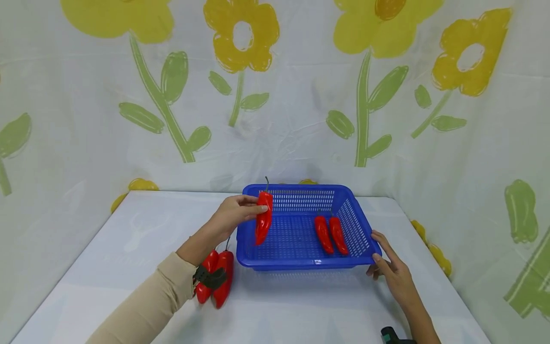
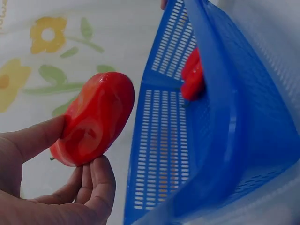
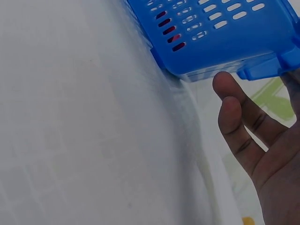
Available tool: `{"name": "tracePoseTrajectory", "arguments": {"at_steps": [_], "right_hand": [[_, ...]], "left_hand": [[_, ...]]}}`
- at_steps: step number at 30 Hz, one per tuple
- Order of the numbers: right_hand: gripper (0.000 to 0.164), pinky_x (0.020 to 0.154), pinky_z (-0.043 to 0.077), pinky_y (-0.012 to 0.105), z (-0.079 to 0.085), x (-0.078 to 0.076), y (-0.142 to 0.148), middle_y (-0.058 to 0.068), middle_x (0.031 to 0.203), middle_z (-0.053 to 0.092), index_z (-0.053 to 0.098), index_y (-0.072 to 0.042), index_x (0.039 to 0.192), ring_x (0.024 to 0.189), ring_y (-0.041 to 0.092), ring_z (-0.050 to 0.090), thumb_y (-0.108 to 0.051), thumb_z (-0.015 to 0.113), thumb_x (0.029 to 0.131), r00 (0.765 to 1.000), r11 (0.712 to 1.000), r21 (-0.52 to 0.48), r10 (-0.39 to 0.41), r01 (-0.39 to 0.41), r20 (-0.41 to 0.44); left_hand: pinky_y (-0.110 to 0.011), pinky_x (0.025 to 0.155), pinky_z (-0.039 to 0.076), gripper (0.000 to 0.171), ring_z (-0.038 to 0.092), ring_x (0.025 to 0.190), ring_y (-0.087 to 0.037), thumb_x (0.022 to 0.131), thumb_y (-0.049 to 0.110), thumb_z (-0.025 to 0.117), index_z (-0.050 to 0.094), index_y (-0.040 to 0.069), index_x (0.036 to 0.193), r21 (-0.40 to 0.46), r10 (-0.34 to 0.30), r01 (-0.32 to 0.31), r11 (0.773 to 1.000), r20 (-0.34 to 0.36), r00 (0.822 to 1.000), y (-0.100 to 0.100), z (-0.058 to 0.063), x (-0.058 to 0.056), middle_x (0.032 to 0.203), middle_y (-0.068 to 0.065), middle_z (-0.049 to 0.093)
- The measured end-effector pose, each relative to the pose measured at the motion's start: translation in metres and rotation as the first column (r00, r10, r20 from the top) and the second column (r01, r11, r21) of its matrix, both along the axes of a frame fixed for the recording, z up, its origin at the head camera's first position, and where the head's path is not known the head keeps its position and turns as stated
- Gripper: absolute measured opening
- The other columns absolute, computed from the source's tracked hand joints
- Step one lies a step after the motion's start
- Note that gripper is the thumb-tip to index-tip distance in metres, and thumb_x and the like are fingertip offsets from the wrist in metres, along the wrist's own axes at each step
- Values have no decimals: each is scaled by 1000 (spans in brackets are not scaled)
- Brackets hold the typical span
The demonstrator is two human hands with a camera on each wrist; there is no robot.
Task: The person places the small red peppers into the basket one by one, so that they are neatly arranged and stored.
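Note:
A red chili pepper (image 1: 264, 219) is pinched between the thumb and fingers of my left hand (image 1: 234, 215), above the left side of a blue plastic basket (image 1: 296, 262). In the left wrist view the pepper (image 2: 101, 117) hangs beside the basket's slotted wall (image 2: 159, 150). Two more red chili peppers (image 1: 323, 234) lie side by side in the right part of the basket. My right hand (image 1: 397, 277) grips the basket's right rim near its front corner. In the right wrist view, two of its fingers (image 3: 229, 117) stand away from the basket.
Two red chili peppers (image 1: 223, 279) lie on the white table (image 1: 292, 310) left of the basket, partly hidden by my left wrist and its dark strap. Behind the table hangs a white cloth (image 1: 296, 105) printed with yellow flowers.

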State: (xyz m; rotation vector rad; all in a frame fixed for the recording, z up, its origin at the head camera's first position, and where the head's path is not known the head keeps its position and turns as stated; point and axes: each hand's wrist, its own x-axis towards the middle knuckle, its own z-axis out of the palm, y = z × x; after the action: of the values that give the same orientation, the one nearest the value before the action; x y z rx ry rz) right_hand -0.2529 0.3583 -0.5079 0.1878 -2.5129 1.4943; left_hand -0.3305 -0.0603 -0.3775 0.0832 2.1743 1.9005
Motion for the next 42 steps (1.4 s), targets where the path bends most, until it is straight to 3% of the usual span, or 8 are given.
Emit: {"name": "tracePoseTrajectory", "arguments": {"at_steps": [7,12,20,28,32,37,42], "right_hand": [[51,62,58,31,-1,0,0,-13,155,35,35,-28,156,73,23,67,-26,48,107,1000,1000,-8,5,-5,-2],[51,62,58,32,-1,1,0,-10,156,35,35,-29,156,73,23,66,-27,48,107,1000,1000,-2,-8,8,-2],[50,61,57,31,-2,-5,-5,-9,157,34,35,-25,156,73,24,67,-22,46,108,999,999,-13,39,-39,-25],[51,61,57,30,2,1,3,-12,157,32,32,-26,158,73,22,67,-22,45,108,1000,1000,23,20,-20,-7],[52,60,56,30,2,2,3,-11,158,32,32,-24,158,73,23,67,-20,45,108,999,999,15,34,-33,-15],[51,60,57,30,1,-1,1,-8,158,33,33,-25,158,74,23,67,-21,45,108,999,999,18,33,-33,-9],[51,61,57,29,0,0,3,-7,158,34,33,-26,157,73,22,67,-22,46,108,1000,1000,27,12,-12,-12]], "left_hand": [[-47,100,50,50,65,109,-32,89,17,76,56,-3,130,-47,-11,10,999,-9,1000,12,13,-9,124,-19,62],[-40,93,55,51,67,106,-33,88,15,77,55,-5,130,-63,-17,16,998,0,1000,23,14,-16,124,-21,61],[-36,88,57,47,69,102,-30,88,14,78,57,-7,123,-128,-42,45,991,25,999,30,18,-24,122,-21,61],[-33,81,59,44,69,90,-25,84,17,82,60,-2,117,-321,-67,64,945,4,998,64,15,-26,109,-15,65],[-33,80,60,44,70,87,-25,84,18,82,61,-3,117,-323,-64,66,944,17,998,76,12,-28,108,-15,65],[-32,78,60,43,71,91,-29,84,16,82,61,-3,115,-312,-12,31,949,60,998,82,8,-38,107,-16,65],[-30,74,60,41,72,91,-29,83,12,83,59,-6,112,-239,8,16,971,96,995,87,6,-51,102,-17,67]]}}
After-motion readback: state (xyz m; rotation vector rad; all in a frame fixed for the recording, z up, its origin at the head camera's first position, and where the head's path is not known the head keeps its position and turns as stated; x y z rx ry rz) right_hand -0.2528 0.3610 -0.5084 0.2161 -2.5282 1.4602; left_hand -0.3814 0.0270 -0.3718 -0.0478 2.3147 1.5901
